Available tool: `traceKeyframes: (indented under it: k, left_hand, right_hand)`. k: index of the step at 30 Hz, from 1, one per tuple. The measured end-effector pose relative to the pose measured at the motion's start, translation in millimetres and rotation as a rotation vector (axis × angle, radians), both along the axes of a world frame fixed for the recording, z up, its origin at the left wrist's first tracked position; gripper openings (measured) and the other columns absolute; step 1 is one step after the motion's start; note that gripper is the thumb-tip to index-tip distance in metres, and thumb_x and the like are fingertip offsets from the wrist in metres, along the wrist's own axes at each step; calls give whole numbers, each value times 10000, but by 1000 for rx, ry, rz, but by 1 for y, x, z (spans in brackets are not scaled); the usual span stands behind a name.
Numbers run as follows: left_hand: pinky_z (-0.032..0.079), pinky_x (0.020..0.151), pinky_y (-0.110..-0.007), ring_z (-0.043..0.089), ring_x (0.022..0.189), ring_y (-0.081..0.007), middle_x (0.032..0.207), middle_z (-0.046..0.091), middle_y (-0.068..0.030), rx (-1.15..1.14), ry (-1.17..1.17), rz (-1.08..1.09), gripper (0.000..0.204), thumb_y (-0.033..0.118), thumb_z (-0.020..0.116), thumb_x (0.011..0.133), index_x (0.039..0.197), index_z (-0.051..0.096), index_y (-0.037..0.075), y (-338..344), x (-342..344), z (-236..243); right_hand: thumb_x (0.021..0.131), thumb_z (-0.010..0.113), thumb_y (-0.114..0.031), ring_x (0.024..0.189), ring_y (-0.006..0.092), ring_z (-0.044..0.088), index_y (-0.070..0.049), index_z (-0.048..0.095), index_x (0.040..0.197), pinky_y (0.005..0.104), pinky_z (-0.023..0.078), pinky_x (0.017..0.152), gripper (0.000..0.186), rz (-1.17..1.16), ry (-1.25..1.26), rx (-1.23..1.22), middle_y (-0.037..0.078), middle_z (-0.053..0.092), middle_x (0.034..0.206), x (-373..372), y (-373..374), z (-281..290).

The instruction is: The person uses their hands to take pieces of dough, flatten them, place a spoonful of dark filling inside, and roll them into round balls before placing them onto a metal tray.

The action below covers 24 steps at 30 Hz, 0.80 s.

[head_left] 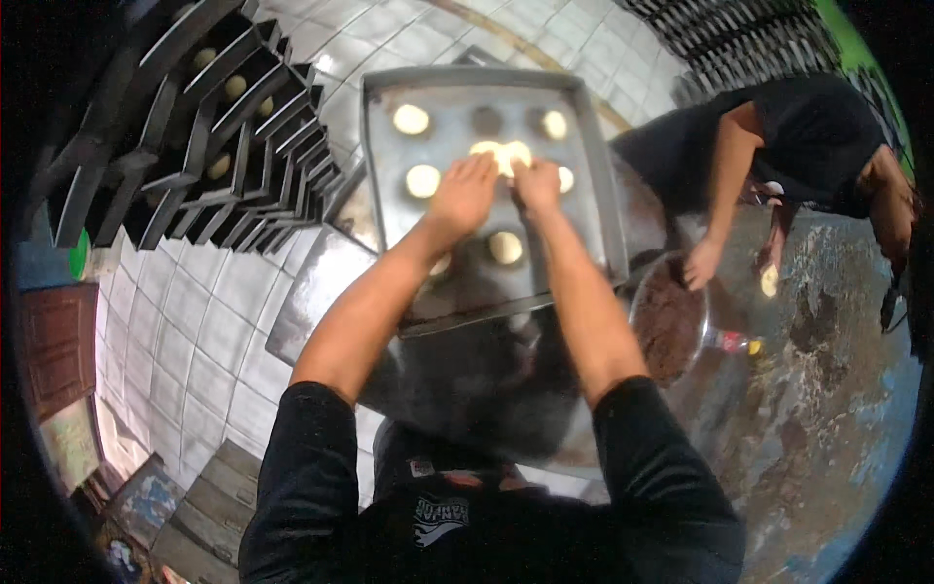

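Observation:
A dark square baking tray (377, 175) lies in front of me with several pale round dough balls on it, one at its upper left (411, 120) and another low in the middle (505, 247). Near the tray's centre, my left hand (463, 198) has its fingers closed at a pale dough ball (484, 149). Close beside it, my right hand (537, 185) grips a second dough ball (516, 153). The two balls look side by side, nearly touching. The fingertips are partly hidden and slightly blurred.
Stacked dark trays (195, 127), some holding dough balls, stand at the left; more trays (749, 44) are at the far right. On the worn table (827, 389), another person (808, 136) reaches to a basin of brown filling (669, 321) and holds a pale dough piece (770, 281).

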<state>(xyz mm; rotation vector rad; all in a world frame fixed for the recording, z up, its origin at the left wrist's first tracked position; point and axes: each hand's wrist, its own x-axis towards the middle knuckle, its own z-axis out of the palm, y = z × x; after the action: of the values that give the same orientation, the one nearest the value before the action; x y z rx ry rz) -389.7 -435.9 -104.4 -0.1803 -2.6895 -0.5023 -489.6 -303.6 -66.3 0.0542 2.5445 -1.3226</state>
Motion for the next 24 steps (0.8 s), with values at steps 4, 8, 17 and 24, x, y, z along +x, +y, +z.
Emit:
traceKeyframes:
  k: [4,8,17,24]
  left_hand:
    - [328,1149,-560,435,1409,-321,1445,530,-236,-77,-138,155,507,257,515,1002,1418,505,-33,4,3,-3]
    - [335,1181,-449,475,1387,-377,1489,502,-261,856,-317,-97,597,344,517,1045,1482,439,-54,112,49,72]
    - [457,685,-320,527,753,-115,802,575,-19,1451,-469,104,396,365,472,1094,915,597,35,364,283,132]
    - [503,821,-328,604,919,-169,1018,639,-84,1376,-661,-44,476,420,475,1083,1247,630,0,445,352,105]
  right_hand:
    - [922,700,-157,716,180,712,64,711,1080,327,542,673,273,-112,26,-305,137,726,884,24,49,65]
    - [907,719,-175,788,213,694,37,721,1071,300,538,707,268,-34,477,-151,139,729,1004,131,170,99]
    - [983,657,-152,1023,242,678,38,668,1199,362,538,905,287,-80,116,-310,156,706,1118,393,341,106]
    - [991,650,-72,1032,146,632,32,637,1259,279,504,937,288,-293,-31,-940,79,700,1128,483,445,90]
